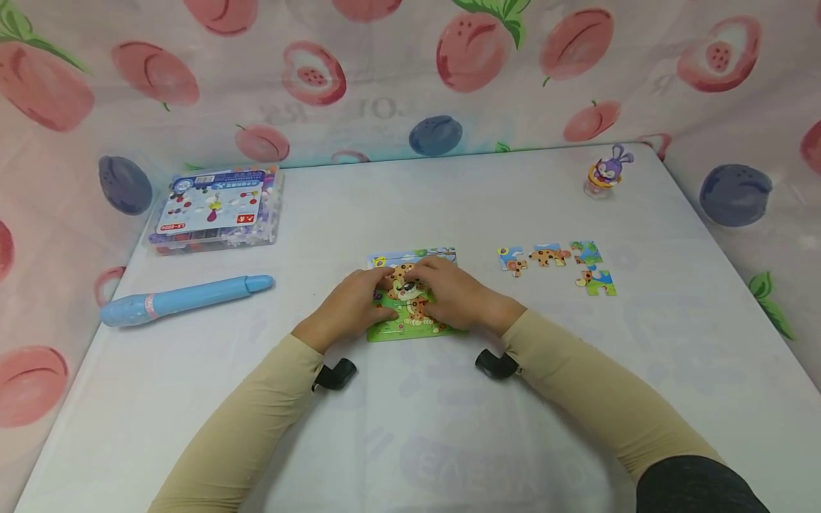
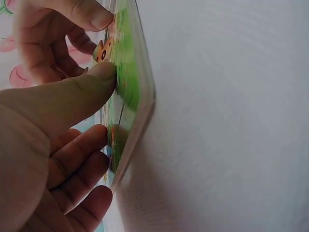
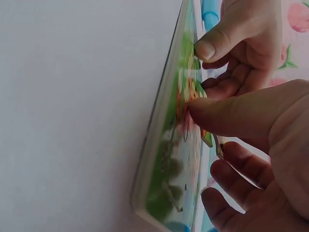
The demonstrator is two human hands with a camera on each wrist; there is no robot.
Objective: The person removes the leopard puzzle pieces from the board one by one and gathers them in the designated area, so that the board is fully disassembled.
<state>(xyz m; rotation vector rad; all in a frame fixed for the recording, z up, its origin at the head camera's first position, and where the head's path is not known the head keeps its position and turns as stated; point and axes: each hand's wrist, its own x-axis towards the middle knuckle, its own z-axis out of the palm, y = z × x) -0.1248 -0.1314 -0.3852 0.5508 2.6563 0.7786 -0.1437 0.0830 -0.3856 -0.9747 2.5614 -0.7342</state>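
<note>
Head view: at the far left corner of the white surface [image 1: 410, 413], a clear plastic box [image 1: 216, 206] is set; a light-blue pen-shaped tube [image 1: 192, 298] is laid near the left edge. Mid-surface, a leopard jigsaw board [image 1: 380, 332] is touched by the left hand [image 1: 348, 303], thumb and fingers apart. By the right hand [image 1: 465, 296], fingers clamped, a tilted piece [image 2: 103, 53] is held. A purple rabbit figurine [image 1: 606, 171] is stood near the far right corner; four loose pieces [image 1: 549, 255] are spread nearer the board.

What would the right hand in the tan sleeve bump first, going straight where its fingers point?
Probably the tan-sleeved left hand, across the flat, green-and-blue rectangular puzzle; depth is unclear.
</note>
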